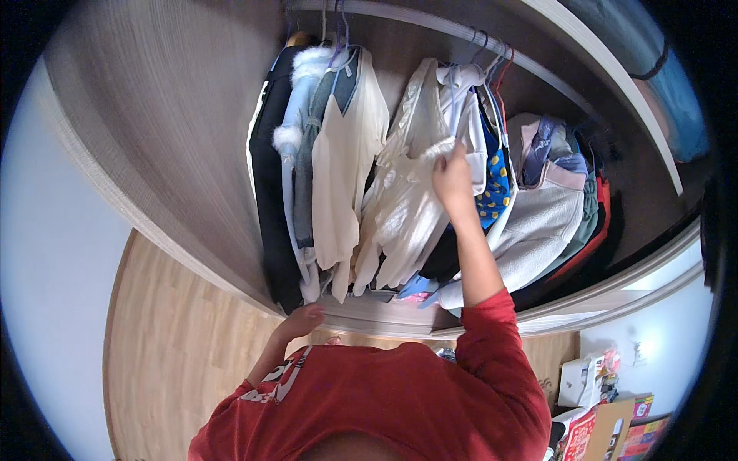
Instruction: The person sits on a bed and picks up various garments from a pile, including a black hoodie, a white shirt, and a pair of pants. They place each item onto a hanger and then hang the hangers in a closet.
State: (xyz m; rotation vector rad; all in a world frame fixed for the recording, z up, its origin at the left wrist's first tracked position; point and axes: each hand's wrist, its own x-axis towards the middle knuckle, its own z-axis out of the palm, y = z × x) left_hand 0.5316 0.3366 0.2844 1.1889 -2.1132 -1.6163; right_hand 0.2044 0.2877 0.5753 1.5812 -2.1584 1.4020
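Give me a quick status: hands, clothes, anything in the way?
Right hand gripping white garment on the rail. Left hand low, empty, near the wardrobe's bottom edge. Cream top hangs close beside.

I see an open wood-grain wardrobe (154,115), a light wooden floor (161,369), a white wall (54,253) at left.

Soft indoor light, fisheye-warped edges

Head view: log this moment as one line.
right hand: gripping white garment on rail | left hand: empty, low by wardrobe edge | neighbours: cream top, black coat
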